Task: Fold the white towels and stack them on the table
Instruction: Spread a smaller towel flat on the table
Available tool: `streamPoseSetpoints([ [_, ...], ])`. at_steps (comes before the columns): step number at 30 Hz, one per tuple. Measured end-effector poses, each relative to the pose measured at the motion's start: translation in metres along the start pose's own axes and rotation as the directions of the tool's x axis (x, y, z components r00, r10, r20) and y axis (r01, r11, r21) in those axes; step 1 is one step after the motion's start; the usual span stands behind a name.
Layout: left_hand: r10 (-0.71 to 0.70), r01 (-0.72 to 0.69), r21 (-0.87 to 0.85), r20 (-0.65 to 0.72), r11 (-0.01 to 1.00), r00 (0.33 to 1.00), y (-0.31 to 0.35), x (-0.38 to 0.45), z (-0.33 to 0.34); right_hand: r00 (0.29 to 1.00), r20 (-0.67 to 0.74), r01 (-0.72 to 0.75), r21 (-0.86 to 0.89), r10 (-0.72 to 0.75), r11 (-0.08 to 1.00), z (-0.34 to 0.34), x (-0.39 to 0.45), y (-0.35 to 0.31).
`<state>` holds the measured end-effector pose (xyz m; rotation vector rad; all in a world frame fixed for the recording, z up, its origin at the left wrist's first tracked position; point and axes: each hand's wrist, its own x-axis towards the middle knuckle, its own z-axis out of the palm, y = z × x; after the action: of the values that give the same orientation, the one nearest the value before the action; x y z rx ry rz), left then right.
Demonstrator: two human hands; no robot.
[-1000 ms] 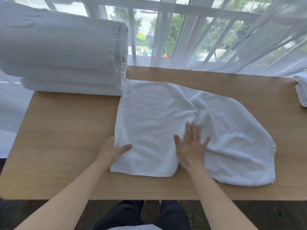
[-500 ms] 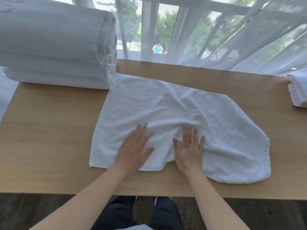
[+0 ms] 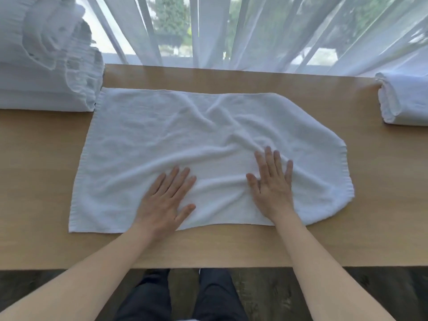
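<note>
A white towel (image 3: 196, 144) lies spread across the middle of the wooden table (image 3: 41, 172), wrinkled through its centre and with its right end rounded over. My left hand (image 3: 165, 200) rests flat on the towel's near edge, fingers straight and spread. My right hand (image 3: 273, 184) presses flat on the towel a little to the right, fingers also straight. A tall stack of folded white towels (image 3: 46, 66) stands at the table's back left, touching the spread towel's far left corner.
Another folded white towel (image 3: 403, 100) sits at the right edge of the table. Sheer white curtains (image 3: 254, 31) hang along the table's far edge in front of a window. My legs and dark flooring show below the near edge.
My left hand has moved from the towel's left edge onto its near middle, laid flat. The towel now lies wider and flatter. My right hand has slid slightly right.
</note>
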<state>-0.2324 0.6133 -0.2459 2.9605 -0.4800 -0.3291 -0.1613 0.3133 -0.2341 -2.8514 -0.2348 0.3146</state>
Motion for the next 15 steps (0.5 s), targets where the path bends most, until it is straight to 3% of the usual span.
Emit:
streamPoseSetpoints([
  [4,-0.086,0.080,-0.103,-0.060,0.992,0.994,0.023,-0.001,-0.001,1.000,-0.011,-0.025,-0.116,0.024,0.993,0.017,-0.040,0.008],
  [8,-0.174,0.139,-0.210,-0.160,0.968,0.972,0.069,0.023,-0.004,0.990,0.005,-0.141,-0.065,0.141,0.988,0.012,-0.036,0.029],
  [15,-0.064,0.063,-0.052,-0.013,0.997,0.998,0.094,0.038,0.007,0.940,0.041,-0.337,-0.064,0.340,0.939,-0.003,-0.043,0.070],
])
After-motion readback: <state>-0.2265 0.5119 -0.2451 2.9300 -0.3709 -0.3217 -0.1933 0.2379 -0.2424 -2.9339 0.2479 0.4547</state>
